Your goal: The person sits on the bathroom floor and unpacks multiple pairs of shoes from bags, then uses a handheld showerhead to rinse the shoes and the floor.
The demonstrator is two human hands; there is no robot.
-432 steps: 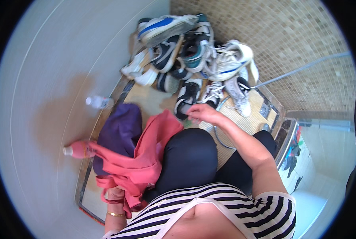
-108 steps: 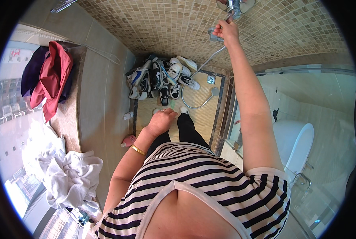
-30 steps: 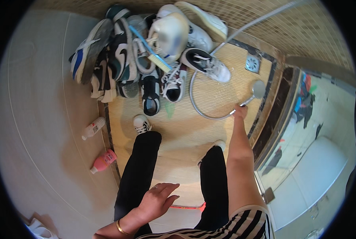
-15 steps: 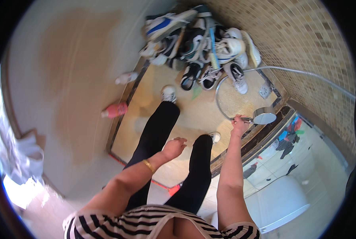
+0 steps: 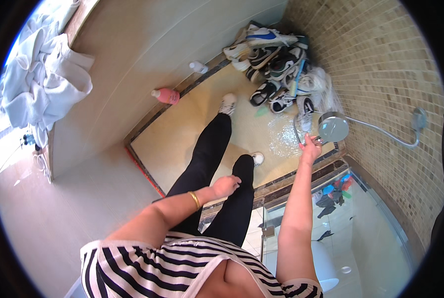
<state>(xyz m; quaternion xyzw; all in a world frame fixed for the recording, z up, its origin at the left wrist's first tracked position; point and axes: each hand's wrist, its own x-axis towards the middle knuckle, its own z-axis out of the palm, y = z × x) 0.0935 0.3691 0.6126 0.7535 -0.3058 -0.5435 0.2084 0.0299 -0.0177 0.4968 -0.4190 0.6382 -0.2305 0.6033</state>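
Note:
My right hand [image 5: 310,148] is wrapped round the handle of a chrome shower head [image 5: 333,127], held out over the shower floor. Water sprays from it toward a heap of shoes [image 5: 281,62] in the far corner, blurring the ones on its right side. A black-and-white sneaker [image 5: 305,113] lies just beyond my right hand. A light blue brush [image 5: 298,82] stands slanted among the shoes. Near my right knee, my left hand [image 5: 227,186] hangs with its fingers curled in, and nothing shows in it.
A pink bottle [image 5: 166,96] and a white bottle [image 5: 199,67] stand along the left wall. The metal hose [image 5: 381,131] runs to a wall fitting [image 5: 419,119]. A glass panel [image 5: 381,223] is at the right. Pale cloths [image 5: 48,84] hang at the far left. Wet floor [image 5: 286,136] glistens.
Water now sprays from the shower head and splashes on the floor and shoes. My view has swung left. The left hand's fingers have curled in.

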